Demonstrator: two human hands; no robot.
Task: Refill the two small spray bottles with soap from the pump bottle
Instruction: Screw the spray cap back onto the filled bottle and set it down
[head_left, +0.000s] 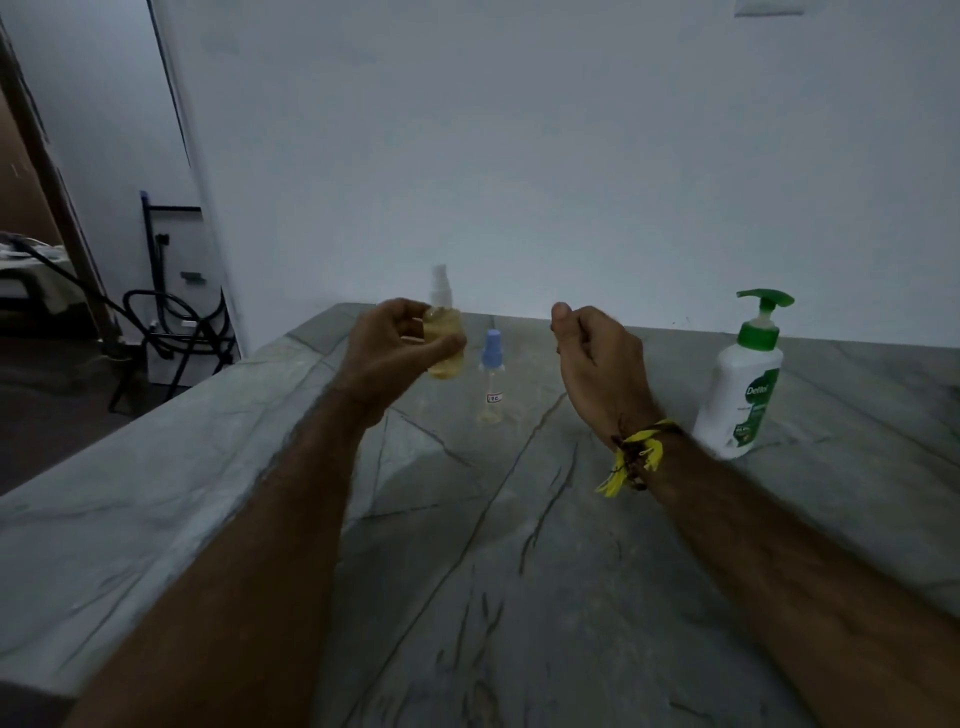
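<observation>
I am holding my left hand (395, 348) raised above the table (519, 571), and its fingers (441, 344) are curling tightly around the small spray bottle (444, 338) with the white nozzle. My thumb is pressing across the front of its clear, rounded body, which is showing a pale yellow liquid nearly up to the neck. The white sprayer is sticking up above my grip, a little blurred.

My right hand (592, 353) is hovering beside it, well apart from the bottle. Its fingers (563, 317) are folding loosely into the palm, with the thumb tip pointing up, and they are gripping nothing and touching nothing. A yellow and dark thread band (636, 454) is hanging from that wrist, its frayed ends dangling.

Between my two hands, farther back, the second spray bottle (491, 376) is standing upright on the table. It is a slim clear cylinder with a light blue cap and a small white label, and only a thin yellowish layer is sitting at its bottom.

To my right, the pump bottle (740, 384) is standing upright on the table, smooth white plastic with a green pump head and a green label.

The table is looking like polished grey-green stone crossed by dark veins.
</observation>
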